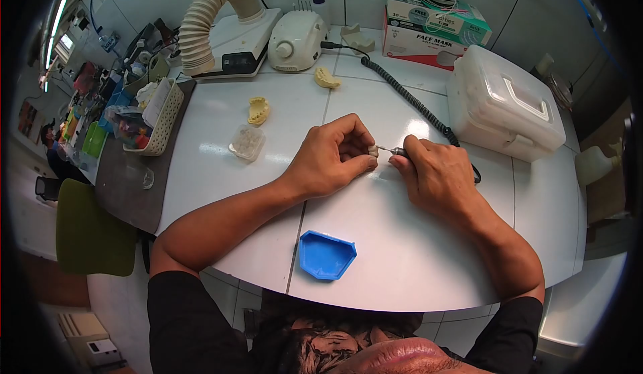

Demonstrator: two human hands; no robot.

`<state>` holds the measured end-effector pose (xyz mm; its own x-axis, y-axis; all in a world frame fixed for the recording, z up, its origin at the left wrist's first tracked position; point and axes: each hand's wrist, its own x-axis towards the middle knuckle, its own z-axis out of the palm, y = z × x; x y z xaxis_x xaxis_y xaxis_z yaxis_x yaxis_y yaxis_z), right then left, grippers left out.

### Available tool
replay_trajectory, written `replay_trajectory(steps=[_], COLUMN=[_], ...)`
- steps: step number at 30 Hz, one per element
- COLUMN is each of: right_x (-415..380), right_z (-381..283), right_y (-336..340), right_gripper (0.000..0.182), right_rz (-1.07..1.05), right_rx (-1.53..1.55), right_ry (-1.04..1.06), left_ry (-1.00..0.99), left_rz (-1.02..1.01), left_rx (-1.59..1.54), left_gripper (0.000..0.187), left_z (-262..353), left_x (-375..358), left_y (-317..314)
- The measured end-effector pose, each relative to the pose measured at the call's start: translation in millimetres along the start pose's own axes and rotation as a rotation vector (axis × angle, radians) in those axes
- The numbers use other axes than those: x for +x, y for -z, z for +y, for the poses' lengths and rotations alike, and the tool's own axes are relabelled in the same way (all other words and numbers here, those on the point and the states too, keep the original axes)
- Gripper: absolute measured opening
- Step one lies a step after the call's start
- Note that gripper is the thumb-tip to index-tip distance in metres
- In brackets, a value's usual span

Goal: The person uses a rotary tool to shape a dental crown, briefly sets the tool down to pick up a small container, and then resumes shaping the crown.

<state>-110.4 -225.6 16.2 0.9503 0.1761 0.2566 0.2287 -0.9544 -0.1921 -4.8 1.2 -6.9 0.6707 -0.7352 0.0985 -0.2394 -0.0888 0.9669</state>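
My left hand point(335, 154) pinches a small off-white, tooth-like piece point(373, 151) between thumb and fingertips; its exact shape is too small to make out. From the other side, my right hand point(439, 173) grips a dark rotary handpiece point(400, 151). The handpiece's thin bur points left and meets or nearly meets the piece. A coiled black cord point(408, 94) runs from behind my right hand to a white control unit point(298, 42). To the left of my left hand are a clear plastic box point(248, 143) with pale contents and a yellow dental cast point(258, 110).
A blue tray point(327, 255) lies near the front edge. Farther back are another yellow cast point(327, 77), a ribbed extraction hose point(201, 19) and face mask boxes point(429, 45). A white lidded case point(502, 106) stands right, a woven basket point(164, 119) left.
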Motion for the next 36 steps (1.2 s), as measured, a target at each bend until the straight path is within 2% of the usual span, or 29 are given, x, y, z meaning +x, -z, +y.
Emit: replay_trajectory(steps=[18,36], right_x=[0.2,0.2], right_z=[-0.6,0.2], right_y=[1.7,0.4], right_gripper=[0.035,0.036], right_rz=[-0.006,0.000], right_rx=[0.003,0.005], right_ry=[0.022,0.017], left_ry=[0.147,0.125], left_rz=[-0.034,-0.040], left_rx=[-0.128,-0.134], left_gripper=[0.017,0.017], left_z=[8.0,5.4], left_x=[-1.2,-0.9], left_y=[1.5,1.4])
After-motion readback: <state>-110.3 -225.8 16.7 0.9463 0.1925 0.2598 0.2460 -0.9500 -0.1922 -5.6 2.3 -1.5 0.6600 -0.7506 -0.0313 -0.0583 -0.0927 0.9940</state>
